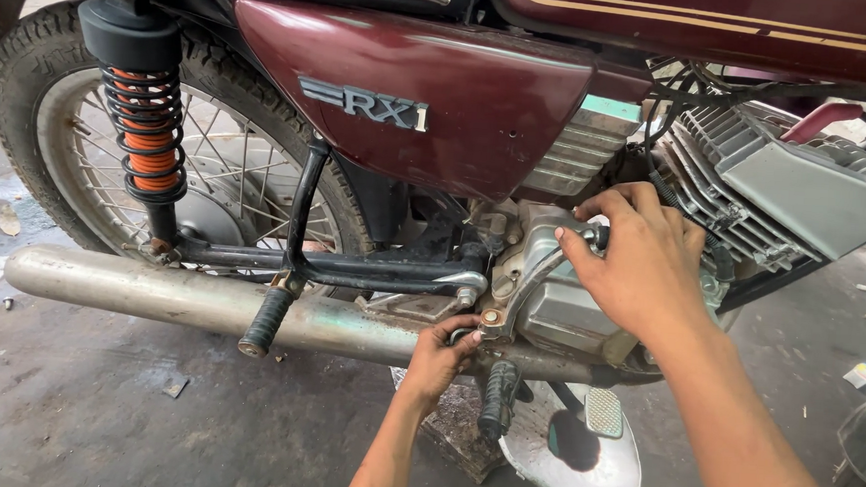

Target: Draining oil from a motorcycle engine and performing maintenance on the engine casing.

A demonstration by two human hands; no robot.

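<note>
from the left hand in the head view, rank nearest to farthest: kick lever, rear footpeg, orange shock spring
From the left hand:
1. Kick lever, just up-right of it.
2. Rear footpeg, to the left along the exhaust.
3. Orange shock spring, far upper left by the rear wheel.

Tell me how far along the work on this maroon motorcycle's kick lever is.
Done: a rounded silver metal cover already lies on the concrete floor below the engine. In hand: the right hand grips the upper end of the silver kick lever, while the left hand works at the lever's base, beside the chrome exhaust pipe. Left: the lever is still mounted on the grey engine casing.
</note>
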